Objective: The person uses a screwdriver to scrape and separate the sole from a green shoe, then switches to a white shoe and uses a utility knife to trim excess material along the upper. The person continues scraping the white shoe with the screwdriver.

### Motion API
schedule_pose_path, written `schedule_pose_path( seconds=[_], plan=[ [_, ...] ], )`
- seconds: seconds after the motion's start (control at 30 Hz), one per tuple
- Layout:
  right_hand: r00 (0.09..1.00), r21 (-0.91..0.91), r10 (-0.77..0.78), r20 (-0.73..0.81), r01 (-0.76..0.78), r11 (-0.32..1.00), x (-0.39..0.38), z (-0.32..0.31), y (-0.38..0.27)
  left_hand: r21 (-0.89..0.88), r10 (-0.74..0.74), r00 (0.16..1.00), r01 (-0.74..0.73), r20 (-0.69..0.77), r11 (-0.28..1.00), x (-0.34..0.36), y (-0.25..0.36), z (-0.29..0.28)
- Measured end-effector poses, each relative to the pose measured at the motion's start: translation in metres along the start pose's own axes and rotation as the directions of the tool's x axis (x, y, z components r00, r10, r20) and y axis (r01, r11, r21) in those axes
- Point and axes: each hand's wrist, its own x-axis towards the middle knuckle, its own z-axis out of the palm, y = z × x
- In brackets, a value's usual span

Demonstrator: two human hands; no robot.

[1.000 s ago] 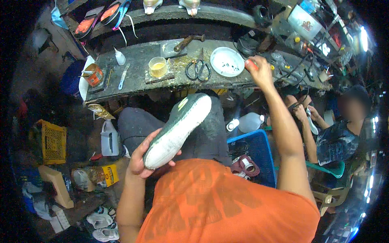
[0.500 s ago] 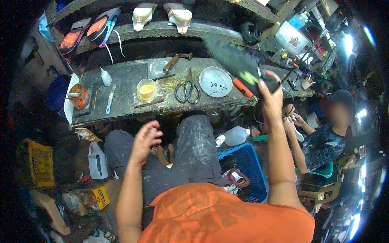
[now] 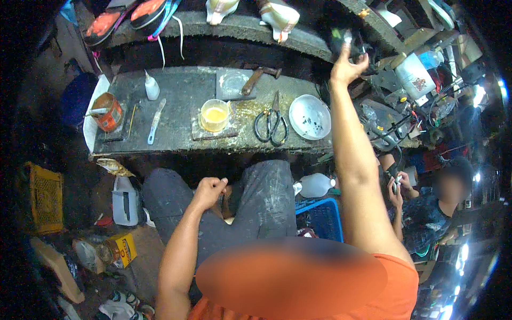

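Observation:
My right arm is stretched out to the far right, where my right hand [image 3: 349,69] grips a dark shoe [image 3: 337,38] with a green mark, at the shelf. Much of that shoe is lost in shadow and behind the fingers. Over my lap, my left hand [image 3: 209,193] is closed, with nothing visible in it. On the bench below the shelf lie black-handled scissors [image 3: 271,125], a hammer [image 3: 258,80] and a white bowl [image 3: 310,117] with dark bits in it. A clear cup of yellow liquid [image 3: 215,116] stands left of the scissors.
The shelf [image 3: 240,34] carries orange-soled shoes [image 3: 148,13] and pale shoe lasts [image 3: 280,21]. At the bench's left are a squeeze bottle [image 3: 152,86], a knife [image 3: 156,122] and an orange can [image 3: 109,114]. A blue crate [image 3: 337,218] is beside my leg; a co-worker [image 3: 426,213] sits at right.
My right hand has carried the dark shoe up and away to the shelf. My left hand has lowered a little and curled closed. The view has shifted, so the bench sits further right.

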Motion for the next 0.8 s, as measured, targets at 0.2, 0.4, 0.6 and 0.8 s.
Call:
schedule_pose_path(
  seconds=[0.2,0.4,0.6,0.8],
  plan=[
    [0.866,0.021,-0.080,0.494,0.080,0.997,-0.081,0.042,-0.061,0.104,0.063,0.915,-0.114,0.398,0.988,-0.001,0.006,0.003],
    [0.864,-0.161,0.105,0.492,-0.029,0.987,-0.069,0.087,-0.086,0.543,-0.107,0.820,-0.267,0.562,0.796,-0.052,0.050,0.041],
    [0.831,0.464,0.208,0.515,-0.475,0.748,-0.134,-0.075,-0.108,-0.004,0.358,0.817,-0.399,0.452,0.917,-0.100,0.096,0.022],
    [0.583,0.228,0.038,0.811,-0.376,0.898,-0.239,-0.235,-0.190,-0.860,0.564,0.820,-0.351,-0.093,0.369,-0.070,0.168,-0.024]
  ],
)
